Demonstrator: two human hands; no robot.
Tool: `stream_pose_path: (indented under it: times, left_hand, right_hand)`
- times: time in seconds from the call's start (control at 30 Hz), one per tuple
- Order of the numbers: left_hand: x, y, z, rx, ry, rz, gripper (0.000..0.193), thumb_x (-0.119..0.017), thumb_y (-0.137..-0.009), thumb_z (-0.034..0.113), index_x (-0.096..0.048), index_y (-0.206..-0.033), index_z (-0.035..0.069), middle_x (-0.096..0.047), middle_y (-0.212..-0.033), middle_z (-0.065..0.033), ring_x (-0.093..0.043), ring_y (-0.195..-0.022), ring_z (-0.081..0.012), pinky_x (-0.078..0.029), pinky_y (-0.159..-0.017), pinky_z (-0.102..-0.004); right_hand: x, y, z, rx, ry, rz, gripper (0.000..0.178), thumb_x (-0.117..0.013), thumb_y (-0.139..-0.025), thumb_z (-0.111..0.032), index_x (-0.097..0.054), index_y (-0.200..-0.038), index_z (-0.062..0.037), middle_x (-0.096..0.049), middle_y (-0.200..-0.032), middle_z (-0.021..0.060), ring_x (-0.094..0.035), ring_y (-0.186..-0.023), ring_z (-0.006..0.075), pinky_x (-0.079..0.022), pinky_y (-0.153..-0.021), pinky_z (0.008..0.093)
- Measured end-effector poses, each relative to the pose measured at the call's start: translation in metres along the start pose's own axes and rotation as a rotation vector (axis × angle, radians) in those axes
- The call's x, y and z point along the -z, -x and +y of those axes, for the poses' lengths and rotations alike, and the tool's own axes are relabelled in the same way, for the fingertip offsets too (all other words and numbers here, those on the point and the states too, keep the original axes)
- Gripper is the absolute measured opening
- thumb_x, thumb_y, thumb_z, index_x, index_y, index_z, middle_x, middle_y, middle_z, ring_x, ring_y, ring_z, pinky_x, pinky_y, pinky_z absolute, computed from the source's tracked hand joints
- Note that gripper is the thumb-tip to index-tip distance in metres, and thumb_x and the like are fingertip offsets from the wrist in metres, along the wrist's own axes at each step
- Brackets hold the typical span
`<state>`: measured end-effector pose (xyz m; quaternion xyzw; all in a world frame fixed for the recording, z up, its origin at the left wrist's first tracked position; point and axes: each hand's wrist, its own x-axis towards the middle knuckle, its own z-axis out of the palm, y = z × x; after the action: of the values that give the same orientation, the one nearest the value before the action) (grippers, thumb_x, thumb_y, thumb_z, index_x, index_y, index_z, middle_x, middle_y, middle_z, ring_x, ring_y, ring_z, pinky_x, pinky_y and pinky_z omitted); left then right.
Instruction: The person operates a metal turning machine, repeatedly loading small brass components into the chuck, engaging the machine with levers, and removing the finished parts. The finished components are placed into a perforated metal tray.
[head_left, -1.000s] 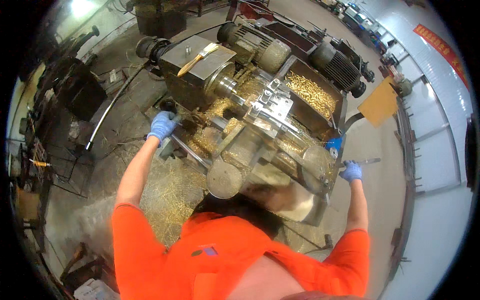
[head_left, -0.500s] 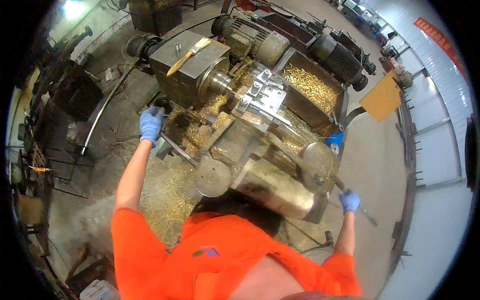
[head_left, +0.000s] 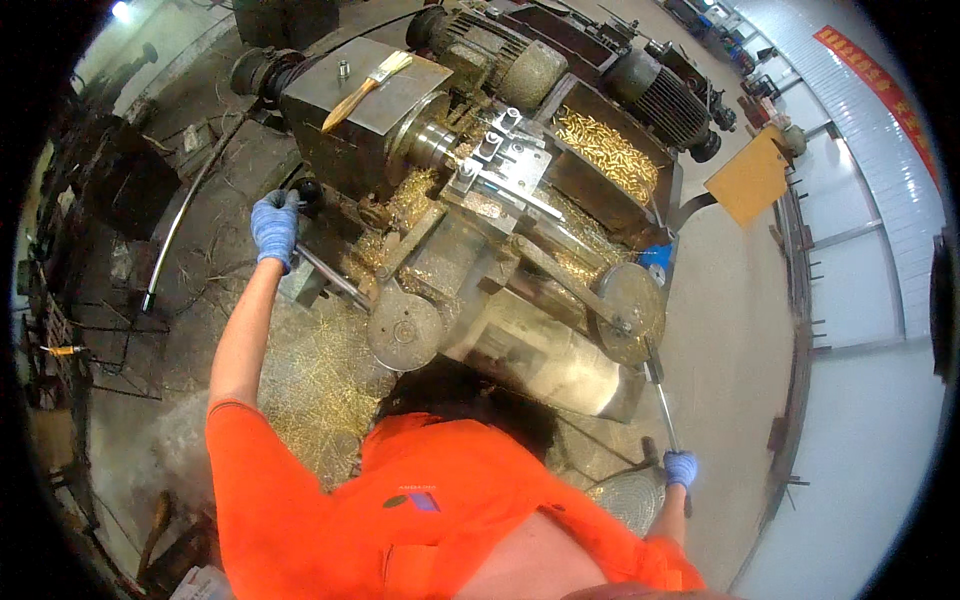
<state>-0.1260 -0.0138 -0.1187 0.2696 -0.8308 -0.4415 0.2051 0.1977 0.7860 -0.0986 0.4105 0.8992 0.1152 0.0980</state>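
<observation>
At the left of a small lathe, my gloved left hand (head_left: 274, 228) is closed around the upper end of a metal lever (head_left: 335, 275), beside a black knob (head_left: 310, 190). This lever slopes down to a round metal disc (head_left: 405, 330). My right hand (head_left: 680, 468), also in a blue glove, grips the low end of a steel handle bar (head_left: 661, 400). That bar hangs from a larger disc (head_left: 628, 312) on the right. Between the hands lie the silver tool slide (head_left: 515, 165) and the spindle (head_left: 433, 145), with brass chips around them.
A paintbrush (head_left: 365, 92) and a small metal fitting (head_left: 344, 69) lie on the headstock (head_left: 340, 110). Behind the slide, a metal trough (head_left: 665, 215) holds many brass pieces. A tan board (head_left: 748, 190) stands to the right, and brass shavings (head_left: 320, 390) cover the floor at left.
My right hand has swung the handle bar down and toward me, so it points more steeply downward. My left hand keeps its place by the black knob. The whole view has shifted slightly.
</observation>
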Motion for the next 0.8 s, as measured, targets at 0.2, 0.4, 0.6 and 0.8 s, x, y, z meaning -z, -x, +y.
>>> stream_pose_path:
  times: [0.2,0.4,0.6,0.8]
  left_hand:
    - [0.002,-0.001,0.005,-0.053,-0.051,0.007,0.033,-0.063,-0.077,0.029,-0.066,-0.089,-0.001,-0.066,-0.081,-0.0164,-0.064,-0.072,-0.0259,-0.047,-0.069,-0.0327]
    - [0.0,-0.001,-0.004,-0.175,-0.06,0.099,0.028,-0.062,-0.079,0.025,-0.063,-0.081,-0.003,-0.06,-0.064,-0.0118,-0.053,-0.056,-0.0155,-0.043,-0.058,-0.0307]
    - [0.005,0.001,0.011,-0.069,-0.119,-0.01,0.031,-0.063,-0.077,0.028,-0.065,-0.087,-0.002,-0.064,-0.076,-0.0159,-0.06,-0.068,-0.0242,-0.046,-0.066,-0.0333]
    - [0.012,-0.001,0.012,0.014,-0.203,-0.14,0.033,-0.065,-0.075,0.029,-0.066,-0.091,0.0,-0.066,-0.084,-0.0161,-0.063,-0.076,-0.0271,-0.047,-0.072,-0.0335]
  right_hand:
    - [-0.01,-0.003,0.007,-0.016,-0.017,-0.034,0.034,-0.063,-0.066,-0.034,-0.067,-0.074,-0.0014,-0.062,-0.076,0.0229,-0.063,-0.074,0.0361,-0.049,-0.068,0.0421]
    - [0.001,0.017,-0.006,-0.034,-0.081,-0.016,0.039,-0.061,-0.07,-0.04,-0.067,-0.075,-0.0026,-0.062,-0.078,0.0214,-0.062,-0.075,0.0357,-0.049,-0.069,0.0417]
    - [-0.002,0.021,-0.013,-0.025,-0.086,-0.07,0.039,-0.063,-0.069,-0.042,-0.068,-0.083,-0.0062,-0.064,-0.085,0.0185,-0.062,-0.079,0.0336,-0.049,-0.073,0.041]
    - [0.021,-0.012,-0.092,0.153,-0.152,0.149,0.04,-0.063,-0.069,-0.044,-0.068,-0.091,-0.0109,-0.066,-0.084,0.0143,-0.063,-0.079,0.0323,-0.049,-0.072,0.0415]
